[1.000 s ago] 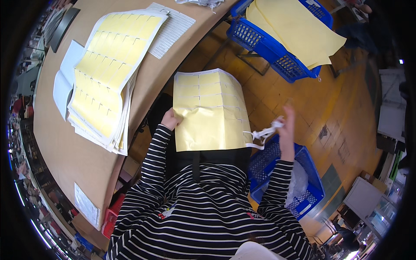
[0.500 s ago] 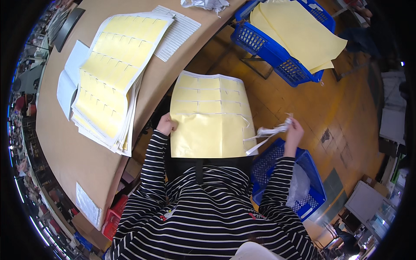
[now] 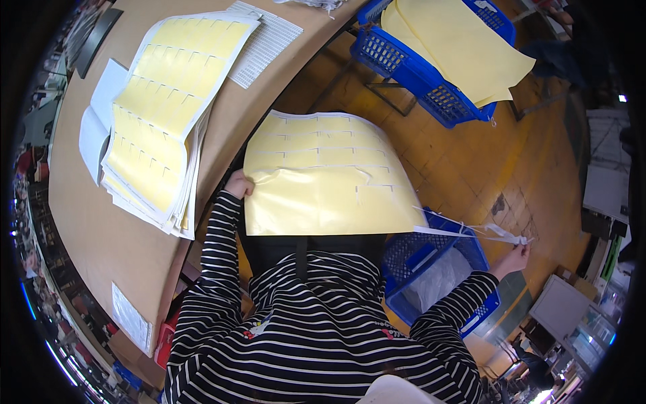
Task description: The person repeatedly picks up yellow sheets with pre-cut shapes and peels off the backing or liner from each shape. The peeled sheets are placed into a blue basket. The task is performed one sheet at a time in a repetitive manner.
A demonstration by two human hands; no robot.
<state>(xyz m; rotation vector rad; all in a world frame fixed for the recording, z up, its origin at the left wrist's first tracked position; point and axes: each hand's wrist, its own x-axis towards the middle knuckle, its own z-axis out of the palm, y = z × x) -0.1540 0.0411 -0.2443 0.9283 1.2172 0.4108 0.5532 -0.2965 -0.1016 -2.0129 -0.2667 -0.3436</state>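
A large yellow sticker sheet [image 3: 323, 202] with small dark corner marks lies across my lap. My left hand [image 3: 239, 184] is closed on its left edge, fingers gripping the rim. Out to the right, my right hand [image 3: 515, 261] pinches thin white strips [image 3: 494, 233]. These run taut from the sheet's lower right corner to my fingers, and the sheet's right side is drawn out toward them. The upper part of the sheet carries white lines and a white border; its lower part is plain yellow.
On the brown table [image 3: 84, 222] at left lies a stack of similar yellow sheets [image 3: 161, 87], with a grey printed sheet [image 3: 266, 47] beside it. A blue basket [image 3: 451, 101] at upper right holds plain yellow sheets. Another blue basket [image 3: 404, 306] with clear plastic stands by my right arm.
My right hand has moved down and right, pulling the white strips out long and straight. The sheet has shifted slightly left and its right side now stretches farther right.
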